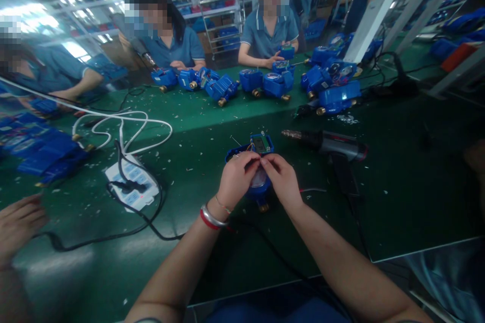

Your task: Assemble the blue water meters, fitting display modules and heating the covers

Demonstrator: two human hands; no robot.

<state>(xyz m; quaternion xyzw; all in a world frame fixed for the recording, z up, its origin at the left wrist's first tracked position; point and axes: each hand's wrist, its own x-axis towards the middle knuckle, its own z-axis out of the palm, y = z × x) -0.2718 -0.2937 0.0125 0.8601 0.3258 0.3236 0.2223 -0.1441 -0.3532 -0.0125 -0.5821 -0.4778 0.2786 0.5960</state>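
Observation:
A blue water meter (259, 189) with a brass fitting lies on the green table in front of me. Its lid is raised, showing a green circuit board (260, 144) and thin wires at the far side. My left hand (238, 174), with a bangle at the wrist, pinches over the meter with thumb and finger. My right hand (281, 174) meets it there, its fingertips pressed together beside the left ones. Whatever lies between the fingertips is too small to make out. Right of the meter rests a heat gun (333, 146), its nozzle pointing left.
A white power strip (132, 184) with black plugs and looping cables is at left. Several blue meters (278, 83) line the table's far side, with more piled at the left (49, 149). Co-workers sit opposite; another person's hand (20, 222) is at the left edge.

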